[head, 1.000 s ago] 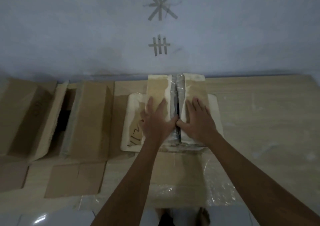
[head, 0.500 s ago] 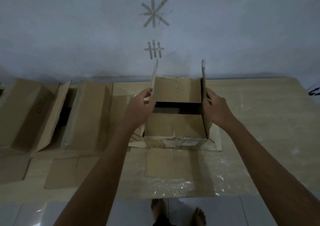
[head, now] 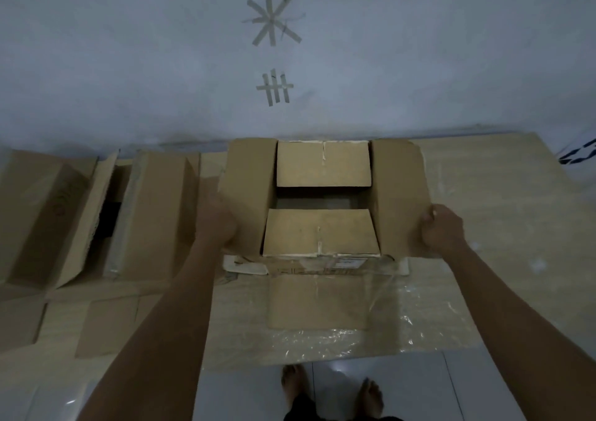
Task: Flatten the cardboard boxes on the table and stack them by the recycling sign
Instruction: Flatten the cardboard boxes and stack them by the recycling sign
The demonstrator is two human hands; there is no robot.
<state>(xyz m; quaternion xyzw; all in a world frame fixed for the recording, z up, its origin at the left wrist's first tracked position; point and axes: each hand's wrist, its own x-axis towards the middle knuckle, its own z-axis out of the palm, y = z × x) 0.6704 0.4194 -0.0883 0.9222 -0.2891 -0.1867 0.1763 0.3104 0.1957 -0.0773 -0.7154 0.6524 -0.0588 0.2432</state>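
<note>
A brown cardboard box (head: 319, 233) stands in the middle of the table, its top open. Both side flaps are folded outward and lie nearly level. My left hand (head: 217, 222) grips the outer edge of the left flap (head: 248, 191). My right hand (head: 442, 230) grips the outer edge of the right flap (head: 398, 195). The two inner flaps still lie across the opening with a dark gap between them. A bottom flap (head: 317, 303) sticks out toward me on the table. A second, opened box (head: 96, 214) lies on its side at the left. Tape marks (head: 273, 12) on the wall sit straight ahead.
The light wooden table (head: 503, 214) runs along the grey wall. Crumpled clear plastic film (head: 387, 324) lies at the near table edge. Loose cardboard flaps (head: 108, 324) lie flat at the near left. My bare feet (head: 332, 391) stand on the white tiled floor.
A second ago both hands pressed flat on the taped top seam. They then pulled the two side flaps upright, and now have folded them outward and down.
</note>
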